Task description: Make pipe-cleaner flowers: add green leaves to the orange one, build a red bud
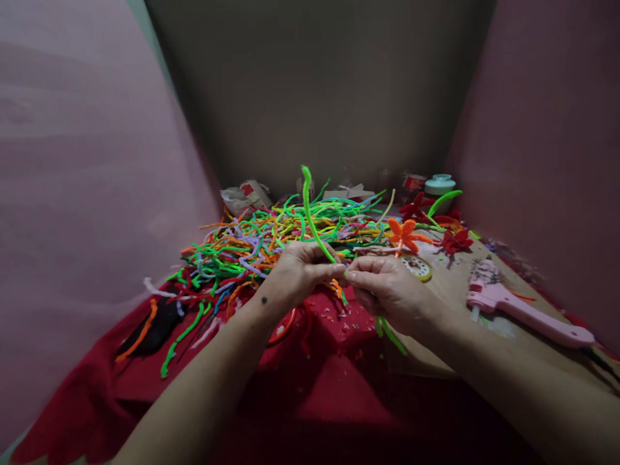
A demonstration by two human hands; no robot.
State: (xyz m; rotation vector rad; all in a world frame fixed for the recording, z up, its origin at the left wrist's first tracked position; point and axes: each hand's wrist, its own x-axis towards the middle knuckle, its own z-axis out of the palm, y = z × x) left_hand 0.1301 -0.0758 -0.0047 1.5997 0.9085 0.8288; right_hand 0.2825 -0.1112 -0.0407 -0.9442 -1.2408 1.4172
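Prob. OK-ish, but w/ L hand [293, 271] & R hand [390, 287] pinching the green fuzzy stem [309, 206] above the red cloth [334, 394], its unsupported top could bend b/c only fingertips steady it.

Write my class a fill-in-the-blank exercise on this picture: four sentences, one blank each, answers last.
The left hand and right hand hold a stem coloured ____.
The flower nearest the hands is coloured ____.
The glue gun lies on the person's ____ side.
The cloth below the hands is coloured ____.
Answers: green; orange; right; red.
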